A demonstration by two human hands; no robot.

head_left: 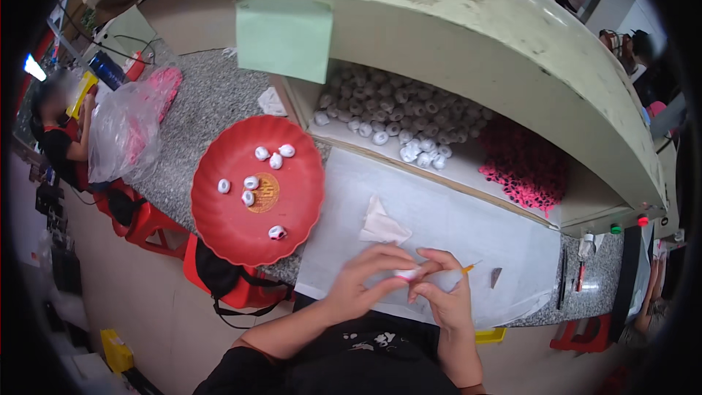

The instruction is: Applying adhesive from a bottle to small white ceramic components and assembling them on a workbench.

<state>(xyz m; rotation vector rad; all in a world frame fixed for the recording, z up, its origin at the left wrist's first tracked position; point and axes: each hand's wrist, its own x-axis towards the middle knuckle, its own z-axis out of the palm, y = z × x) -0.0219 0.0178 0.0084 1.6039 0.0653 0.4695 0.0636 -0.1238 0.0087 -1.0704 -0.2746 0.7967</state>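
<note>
My left hand (369,278) pinches a small white rounded piece with a pink edge (406,274) between thumb and fingers, in front of my body. Close against it, my right hand (447,285) is closed, its fingertips meeting by the piece. A thin yellow tool (468,268) sticks out at the web of the right thumb and forefinger; its far end is thin, and the rest is hidden by the hand. Beneath both hands lies a white sheet (453,227). Just beyond them is a crumpled white cloth (384,221), and a small grey pointed piece (496,276) lies to the right.
A red scalloped tray (212,223) at left carries several white pieces. Under the curved shelf (475,36) are heaps of white pieces (398,99) and pink-and-black pieces (523,164). Pens (581,276) lie at right. Another person (62,132) sits far left beside a plastic bag (128,132).
</note>
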